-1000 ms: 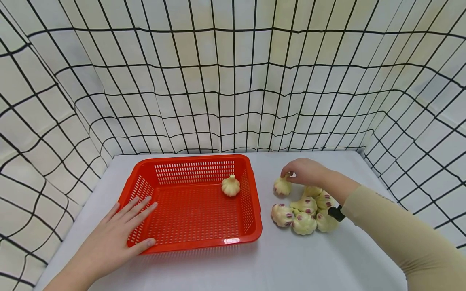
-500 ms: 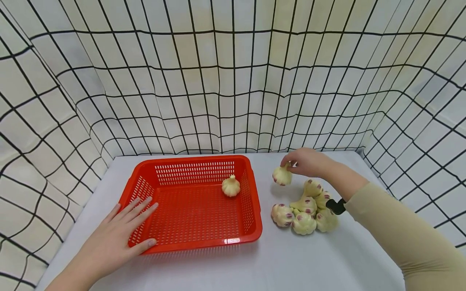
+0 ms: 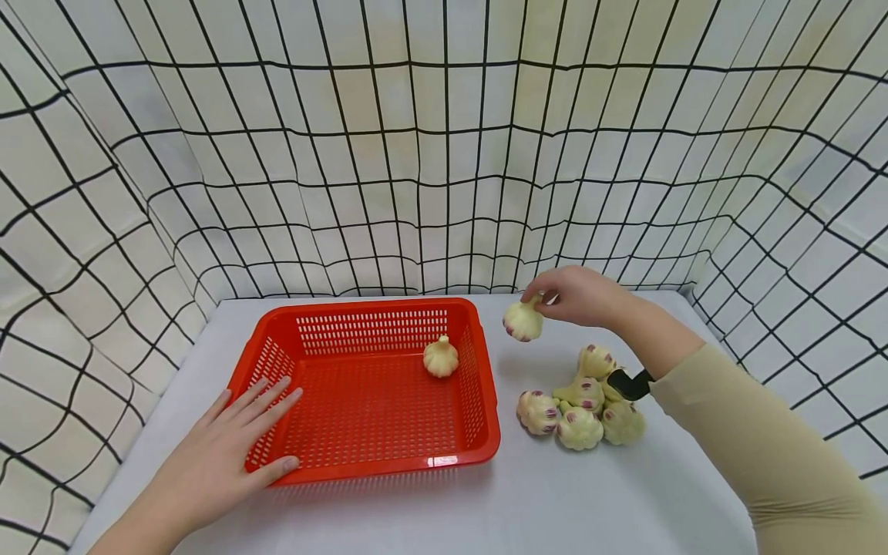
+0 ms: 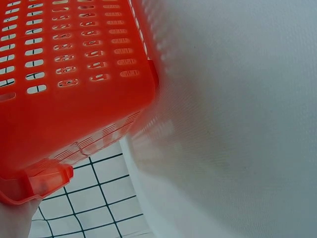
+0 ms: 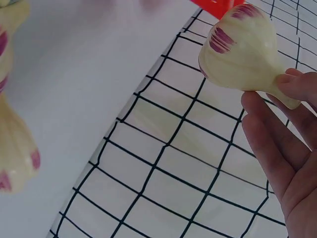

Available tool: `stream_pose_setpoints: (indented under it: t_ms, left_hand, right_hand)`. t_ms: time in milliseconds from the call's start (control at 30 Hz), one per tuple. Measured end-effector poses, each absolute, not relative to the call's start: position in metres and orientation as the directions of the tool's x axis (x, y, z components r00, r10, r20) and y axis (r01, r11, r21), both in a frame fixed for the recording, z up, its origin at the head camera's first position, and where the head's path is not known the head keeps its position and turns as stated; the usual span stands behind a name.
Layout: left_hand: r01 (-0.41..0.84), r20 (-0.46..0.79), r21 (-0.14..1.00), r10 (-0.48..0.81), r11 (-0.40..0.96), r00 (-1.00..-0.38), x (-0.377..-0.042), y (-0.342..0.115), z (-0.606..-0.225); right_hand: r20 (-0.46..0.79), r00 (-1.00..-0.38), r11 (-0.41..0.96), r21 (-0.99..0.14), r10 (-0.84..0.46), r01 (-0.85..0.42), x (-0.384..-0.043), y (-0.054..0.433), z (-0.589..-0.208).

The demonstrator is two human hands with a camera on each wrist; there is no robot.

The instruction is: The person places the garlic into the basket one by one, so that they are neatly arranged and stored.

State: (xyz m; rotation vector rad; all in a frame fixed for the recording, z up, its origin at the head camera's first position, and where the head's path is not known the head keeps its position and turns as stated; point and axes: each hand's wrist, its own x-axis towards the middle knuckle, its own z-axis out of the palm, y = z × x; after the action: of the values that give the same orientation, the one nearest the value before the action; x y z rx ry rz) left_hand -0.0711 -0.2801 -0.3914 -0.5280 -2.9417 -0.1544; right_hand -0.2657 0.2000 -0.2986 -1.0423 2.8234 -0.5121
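A red basket [image 3: 375,401], its walls pierced with rows of slots, sits on the white counter [image 3: 541,501]. One garlic bulb [image 3: 441,358] is inside it, neck up, near its right wall. The left hand [image 3: 220,455] lies at the basket's left end, fingers spread apart over the rim and the thumb on the front edge. The right hand [image 3: 576,295] is off the basket's right side, towards its back corner, thumb and fingertips clamped together on the neck of the held bulb [image 3: 522,321], which hangs tilted above the counter. Further right of the basket and nearer its front, a heap of bulbs [image 3: 580,428] marked with purple patches rests on the counter, some touching. A black band [image 3: 627,383] shows below the tan sleeve [image 3: 756,439]. Behind the basket stands a pale wall [image 3: 430,158] crossed by black netting.
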Motion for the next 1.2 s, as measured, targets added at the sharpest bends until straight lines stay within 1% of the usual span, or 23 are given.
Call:
stream_pose_setpoints:
  t_ms: [400,600,733,833,967,1200]
  left_hand:
    - [0.352,0.157,0.072,0.338,0.933,-0.928,-0.070,-0.279,-0.391]
    - [0.370,0.193,0.063,0.353,0.927,-0.916,-0.070,-0.279,-0.392]
    - [0.363,0.180,0.058,0.348,0.930,-0.920,-0.070,-0.280,-0.392]
    - [0.355,0.162,0.062,0.342,0.933,-0.926,-0.070,-0.280,-0.392]
    - [0.359,0.171,0.064,0.344,0.931,-0.923,-0.070,-0.279,-0.393]
    - [0.352,0.158,0.064,0.339,0.934,-0.927,-0.071,-0.280,-0.392]
  right_hand:
    - [0.053,-0.737,0.672,-0.372,-0.674,-0.641,-0.258,0.168,-0.287]
    - [0.080,-0.688,0.614,-0.388,-0.721,-0.687,-0.257,0.148,-0.285]
    - [0.060,-0.663,0.594,-0.391,-0.746,-0.703,-0.253,0.133,-0.283]
    - [0.036,-0.652,0.594,-0.374,-0.758,-0.712,-0.251,0.121,-0.284]
    - [0.028,-0.632,0.585,-0.348,-0.774,-0.732,-0.250,0.110,-0.287]
    - [-0.010,-0.610,0.583,-0.309,-0.792,-0.752,-0.248,0.098,-0.296]
